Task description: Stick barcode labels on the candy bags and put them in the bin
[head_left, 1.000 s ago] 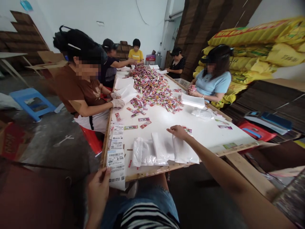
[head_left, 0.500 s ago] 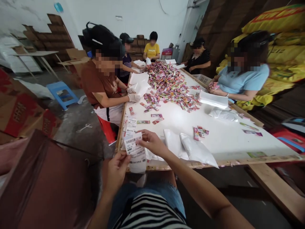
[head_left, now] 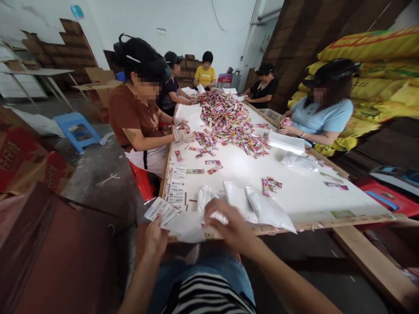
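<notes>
My left hand [head_left: 156,237] is closed on printed barcode labels [head_left: 162,210], gripping their lower edge at the table's near left corner. A pale, blank sheet [head_left: 187,227] stretches right from the labels along the table edge. Over the nearest white plastic bag [head_left: 205,195], my right hand [head_left: 229,222] has its fingers curled in toward the thumb; what they hold, if anything, is hidden. Two more full white bags [head_left: 266,207] lie just right of it. More barcode labels [head_left: 177,192] lie flat along the left edge of the table.
A large heap of small colourful packets [head_left: 225,117] covers the far middle of the white table [head_left: 242,168]. A co-worker in brown [head_left: 134,126] sits on the left; a co-worker in light blue [head_left: 322,115] is on the right. Others sit farther back. Brown cartons [head_left: 59,244] stand at my left.
The labels have swung down and left in my left hand. My right hand has left their top edge and moved right and down over the bag.
</notes>
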Tool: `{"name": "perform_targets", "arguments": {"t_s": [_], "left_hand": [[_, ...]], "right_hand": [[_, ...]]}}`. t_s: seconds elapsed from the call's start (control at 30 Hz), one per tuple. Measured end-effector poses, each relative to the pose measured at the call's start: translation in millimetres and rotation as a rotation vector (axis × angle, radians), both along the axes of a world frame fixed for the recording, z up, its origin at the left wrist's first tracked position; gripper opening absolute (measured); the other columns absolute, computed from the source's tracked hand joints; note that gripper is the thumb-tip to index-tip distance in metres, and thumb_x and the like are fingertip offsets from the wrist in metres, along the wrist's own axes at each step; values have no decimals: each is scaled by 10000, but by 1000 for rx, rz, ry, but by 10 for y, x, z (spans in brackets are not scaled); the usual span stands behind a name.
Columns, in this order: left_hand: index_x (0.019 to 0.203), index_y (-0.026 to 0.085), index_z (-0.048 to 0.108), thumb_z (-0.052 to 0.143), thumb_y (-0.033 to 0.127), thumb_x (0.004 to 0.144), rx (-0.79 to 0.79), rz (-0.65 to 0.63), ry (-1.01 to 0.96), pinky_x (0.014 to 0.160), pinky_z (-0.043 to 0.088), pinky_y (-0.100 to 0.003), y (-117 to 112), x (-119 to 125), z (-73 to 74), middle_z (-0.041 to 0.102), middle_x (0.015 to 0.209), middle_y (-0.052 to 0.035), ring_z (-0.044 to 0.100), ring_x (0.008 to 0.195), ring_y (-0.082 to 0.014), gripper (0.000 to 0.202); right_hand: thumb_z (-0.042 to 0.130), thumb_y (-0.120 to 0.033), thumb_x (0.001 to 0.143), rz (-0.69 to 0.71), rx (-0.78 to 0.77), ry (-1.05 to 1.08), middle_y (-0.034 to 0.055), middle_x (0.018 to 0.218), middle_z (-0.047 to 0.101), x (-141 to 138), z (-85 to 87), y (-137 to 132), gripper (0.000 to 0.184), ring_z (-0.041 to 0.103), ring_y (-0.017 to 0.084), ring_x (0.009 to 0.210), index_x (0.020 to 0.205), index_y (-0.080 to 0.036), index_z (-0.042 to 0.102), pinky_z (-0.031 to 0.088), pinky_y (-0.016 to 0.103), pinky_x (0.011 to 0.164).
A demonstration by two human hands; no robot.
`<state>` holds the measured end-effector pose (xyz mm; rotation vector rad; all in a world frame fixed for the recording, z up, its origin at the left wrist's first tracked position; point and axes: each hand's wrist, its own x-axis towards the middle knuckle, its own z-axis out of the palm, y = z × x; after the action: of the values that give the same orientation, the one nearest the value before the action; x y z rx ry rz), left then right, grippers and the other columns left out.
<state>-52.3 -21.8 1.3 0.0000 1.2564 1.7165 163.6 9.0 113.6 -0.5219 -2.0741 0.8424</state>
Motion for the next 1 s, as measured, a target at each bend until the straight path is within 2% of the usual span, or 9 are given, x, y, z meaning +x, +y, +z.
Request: {"name": "perform_targets", "arguments": {"t_s": [0.1, 0.17, 0.3, 0.37, 0.5, 0.6, 0.73, 0.87, 1.0], "left_hand": [[1163, 149, 547, 478, 151, 850, -10, 112, 35, 774, 559, -303, 39, -143, -137, 697, 1060, -98, 663, 926, -186, 321], [1094, 134, 574, 500, 144, 844, -29, 113, 45, 727, 569, -292, 21, -191, -175, 713, 980, -91, 680, 830, -171, 261], [923, 97, 633, 569, 171, 814, -47, -9, 34, 642, 583, -319, -76, -151, -161, 726, 811, -99, 690, 699, -198, 147], [908, 95, 642, 588, 174, 800, -45, -52, 38, 669, 587, -347, -131, -121, -155, 731, 798, -108, 697, 725, -222, 144], [975, 91, 630, 584, 196, 807, -32, -115, 57, 795, 567, -416, -195, -119, -186, 738, 837, -130, 689, 870, -269, 204], [980, 82, 627, 573, 201, 817, -51, -136, 54, 833, 554, -423, -172, -97, -162, 737, 861, -143, 672, 934, -280, 209], [1015, 91, 628, 555, 200, 832, -67, -144, 68, 828, 557, -423, -93, 21, -7, 733, 927, -146, 667, 953, -276, 225], [1101, 138, 613, 553, 203, 837, -52, -171, 66, 835, 553, -402, -71, 112, 82, 715, 1031, -127, 663, 969, -256, 278], [1103, 194, 630, 620, 277, 796, 2, -221, 126, 871, 534, -398, -140, 105, 2, 700, 1091, -100, 639, 1028, -261, 318]], "right_hand": [[484, -291, 904, -306, -72, 350, 7, 773, 511, 197, 259, 358, 80, 500, 136, 715, 863, -223, 496, 410, 263, 654], [506, -344, 881, -511, -79, 338, -5, 743, 491, 175, 110, 668, 128, 476, 131, 656, 893, -222, 469, 397, 253, 607], [539, -259, 811, -706, -47, -346, 46, 791, 586, -125, -767, 1082, 131, 544, 189, 736, 919, -187, 525, 437, 318, 689], [520, -179, 783, -759, -19, -464, 127, 982, 617, -258, -1197, 1101, 223, 550, 266, 945, 1002, -164, 559, 413, 414, 845], [428, -111, 812, -746, 146, -597, 156, 1364, 455, -323, -1647, 981, 477, 376, 288, 1267, 1286, -143, 468, 242, 478, 1062], [457, -298, 872, -618, 201, -747, 147, 1358, 482, -303, -1752, 932, 458, 387, 285, 1277, 1302, -145, 491, 231, 445, 1086], [518, -656, 757, -680, 195, -799, 142, 1437, 392, -342, -1818, 908, 784, 268, 382, 1342, 1394, -214, 401, 141, 524, 1095], [493, -689, 749, -700, 175, -843, 142, 1418, 418, -409, -1815, 934, 786, 294, 399, 1322, 1389, -239, 411, 119, 545, 1086], [527, -684, 736, -683, 44, -803, 165, 1343, 494, -450, -1651, 932, 754, 367, 395, 1271, 1315, -202, 497, 159, 580, 1063]]}}
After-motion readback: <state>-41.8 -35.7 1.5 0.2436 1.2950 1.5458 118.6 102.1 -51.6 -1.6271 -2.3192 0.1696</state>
